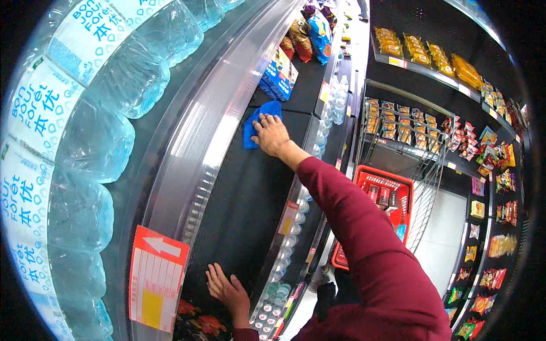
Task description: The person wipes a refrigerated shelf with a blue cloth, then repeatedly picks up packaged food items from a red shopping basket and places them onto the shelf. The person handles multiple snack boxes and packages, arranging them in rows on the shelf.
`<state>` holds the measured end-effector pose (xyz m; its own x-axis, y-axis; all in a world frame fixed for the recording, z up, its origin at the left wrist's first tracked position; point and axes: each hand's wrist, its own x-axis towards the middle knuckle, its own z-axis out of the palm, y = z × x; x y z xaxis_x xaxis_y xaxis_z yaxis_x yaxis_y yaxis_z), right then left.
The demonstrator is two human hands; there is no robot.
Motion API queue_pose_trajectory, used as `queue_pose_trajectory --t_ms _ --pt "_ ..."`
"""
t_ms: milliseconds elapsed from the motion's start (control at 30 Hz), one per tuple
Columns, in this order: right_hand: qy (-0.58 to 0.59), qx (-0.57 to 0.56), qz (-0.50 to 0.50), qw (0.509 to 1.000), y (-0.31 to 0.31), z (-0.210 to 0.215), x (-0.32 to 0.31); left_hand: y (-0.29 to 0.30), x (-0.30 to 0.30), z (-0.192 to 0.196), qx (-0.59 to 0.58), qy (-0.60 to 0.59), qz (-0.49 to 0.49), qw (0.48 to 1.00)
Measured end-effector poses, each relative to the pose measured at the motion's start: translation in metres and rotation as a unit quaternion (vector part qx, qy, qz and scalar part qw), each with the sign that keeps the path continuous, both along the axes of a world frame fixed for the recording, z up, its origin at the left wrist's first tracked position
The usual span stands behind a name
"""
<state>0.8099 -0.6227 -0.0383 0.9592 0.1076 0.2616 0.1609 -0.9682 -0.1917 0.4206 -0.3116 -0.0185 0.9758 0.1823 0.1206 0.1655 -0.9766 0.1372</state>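
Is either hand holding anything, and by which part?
Right hand presses flat on the blue cloth's right edge; left hand rests empty on the black shelf.

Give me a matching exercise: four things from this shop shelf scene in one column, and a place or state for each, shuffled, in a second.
1. blue cloth
2. left hand
3. red basket
4. water bottles

A. flat on the near end of the black shelf
B. on the shelf above, top left
C. on the floor in the aisle, holding boxes
D. under the right hand, far along the shelf

Pairs: 1-D, 2-A, 3-C, 4-B
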Motion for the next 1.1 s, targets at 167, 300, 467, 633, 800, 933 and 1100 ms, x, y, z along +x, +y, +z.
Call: queue_pose_trajectory --t_ms 167,300,467,633,800,933,1100 --pt "-0.029 -0.006 -0.079 0.996 -0.049 -0.005 -0.028 0.002 0.000 -0.004 -0.006 -0.017 -0.011 1.000" --pt "-0.044 -0.016 -0.094 0.994 -0.054 -0.005 -0.051 0.002 0.000 -0.004 -0.013 -0.016 -0.014 1.000" --pt "-0.111 0.005 -0.038 0.993 -0.051 -0.004 -0.076 0.000 0.001 -0.001 -0.017 -0.018 -0.017 1.000" --pt "0.002 0.399 -0.029 0.917 -0.069 0.014 -0.096 0.001 0.003 -0.006 -0.018 -0.008 -0.006 1.000" --pt "0.141 0.860 0.041 0.489 -0.087 0.044 -0.190 0.010 0.001 -0.011 -0.005 -0.009 0.007 1.000" --pt "0.165 0.899 0.017 0.406 -0.122 0.024 -0.274 0.005 0.004 -0.012 0.011 0.007 0.004 1.000" --pt "0.177 0.917 -0.058 0.352 -0.149 0.013 -0.378 0.012 0.004 -0.022 0.016 0.009 0.007 1.000"
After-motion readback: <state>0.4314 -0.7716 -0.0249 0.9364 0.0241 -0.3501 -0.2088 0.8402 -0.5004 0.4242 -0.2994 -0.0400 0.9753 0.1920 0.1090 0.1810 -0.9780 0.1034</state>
